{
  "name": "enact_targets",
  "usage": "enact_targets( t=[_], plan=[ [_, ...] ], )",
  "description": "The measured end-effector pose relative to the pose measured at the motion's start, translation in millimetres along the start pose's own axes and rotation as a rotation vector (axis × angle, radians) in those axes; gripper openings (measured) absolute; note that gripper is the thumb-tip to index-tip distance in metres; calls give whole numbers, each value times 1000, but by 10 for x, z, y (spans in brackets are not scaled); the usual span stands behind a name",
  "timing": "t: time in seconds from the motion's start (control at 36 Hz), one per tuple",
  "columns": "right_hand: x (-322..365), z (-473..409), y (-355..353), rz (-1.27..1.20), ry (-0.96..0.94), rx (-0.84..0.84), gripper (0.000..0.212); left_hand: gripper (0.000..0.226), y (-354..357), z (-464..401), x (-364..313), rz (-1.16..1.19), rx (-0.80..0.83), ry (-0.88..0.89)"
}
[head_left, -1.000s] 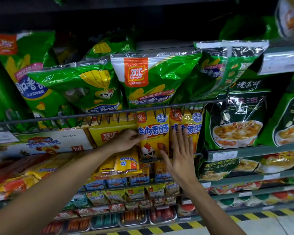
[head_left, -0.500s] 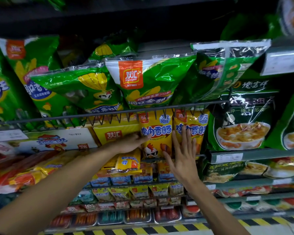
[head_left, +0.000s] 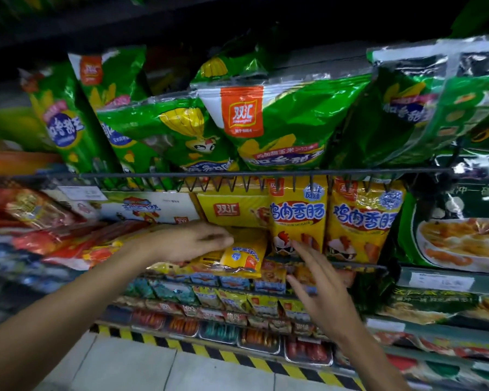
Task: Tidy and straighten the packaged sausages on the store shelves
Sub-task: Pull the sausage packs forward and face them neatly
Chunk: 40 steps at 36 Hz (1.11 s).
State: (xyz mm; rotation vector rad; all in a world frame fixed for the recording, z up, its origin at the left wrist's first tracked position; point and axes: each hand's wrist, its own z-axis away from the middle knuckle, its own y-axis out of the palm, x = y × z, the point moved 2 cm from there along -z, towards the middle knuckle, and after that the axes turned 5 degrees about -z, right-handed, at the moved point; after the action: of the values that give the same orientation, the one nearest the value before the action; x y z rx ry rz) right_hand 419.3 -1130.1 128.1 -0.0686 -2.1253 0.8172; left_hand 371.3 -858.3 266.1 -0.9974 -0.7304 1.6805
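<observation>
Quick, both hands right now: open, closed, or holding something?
Left hand: open, fingers straight, resting on the small yellow sausage pack.
Right hand: open, fingers spread, holding nothing.

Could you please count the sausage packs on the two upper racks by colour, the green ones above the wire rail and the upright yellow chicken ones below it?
Green corn sausage bags: 6, overlapping, so approximate
Upright yellow chicken sausage packs: 2
Total: 8
</observation>
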Motion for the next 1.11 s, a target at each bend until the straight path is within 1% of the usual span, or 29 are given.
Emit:
enact_targets(
  t=[0.06, 0.08, 0.17, 0.22, 0.31, 0.36, 0.5, 0.61, 0.64, 0.69, 0.72, 0.75, 0.78, 0.81, 0.83, 0.89, 0.94, 1.0, 1.06, 1.11],
  plan=[
    [123, -59, 120, -60, 37, 132, 69, 49, -12, 123, 96, -38, -16, 46],
    [176, -77, 188, -86, 40, 167, 72, 49, -12, 166, 147, -30, -24, 59],
    [328, -171, 302, -113, 87, 184, 77, 51, -1, 216, 311, -15, -35, 109],
    [429, -217, 398, -102, 101, 186, 79, 50, -5, 197, 427, 36, -11, 123],
    [500, -289, 501, -81, 164, 184, 90, 52, -2, 104, 548, 21, 10, 188],
    [504, -340, 566, -87, 202, 152, 94, 52, -19, 61, 615, 12, 18, 227],
    [545, -401, 675, -111, 249, 94, 83, 41, -43, -92, 776, -70, 115, 332],
    [617, -415, 701, -162, 339, 37, 74, 47, -61, -169, 867, -156, 136, 439],
    [643, -419, 694, -121, 336, 17, 70, 49, -55, -191, 895, -165, 157, 444],
    [699, -467, 689, -116, 327, -8, 61, 53, -44, -253, 951, -150, 178, 446],
    [703, -490, 684, -146, 358, -43, 53, 55, -49, -276, 965, -140, 173, 444],
    [731, -530, 670, -128, 358, -96, 41, 58, -57, -296, 966, -138, 149, 444],
    [745, -582, 659, -138, 411, -136, 33, 62, -71, -319, 959, -132, 113, 449],
    [778, -643, 643, -139, 436, -156, 34, 67, -91, -337, 948, -104, 84, 443],
    [783, -713, 642, -189, 466, -168, 46, 70, -115, -358, 936, -56, 65, 429],
    [795, -845, 609, -204, 520, -218, 70, 65, -163, -400, 910, 54, 20, 425],
    [802, -999, 594, -173, 512, -276, 80, 58, -197, -447, 884, 133, -46, 420],
    [808, -1116, 603, -136, 472, -307, 75, 60, -203, -518, 885, 212, -110, 407],
    [808, -1160, 629, -196, 457, -330, 67, 58, -212, -559, 865, 272, -163, 369],
    [792, -1157, 643, -267, 476, -327, 61, 47, -230, -585, 830, 302, -211, 346]
  ],
)
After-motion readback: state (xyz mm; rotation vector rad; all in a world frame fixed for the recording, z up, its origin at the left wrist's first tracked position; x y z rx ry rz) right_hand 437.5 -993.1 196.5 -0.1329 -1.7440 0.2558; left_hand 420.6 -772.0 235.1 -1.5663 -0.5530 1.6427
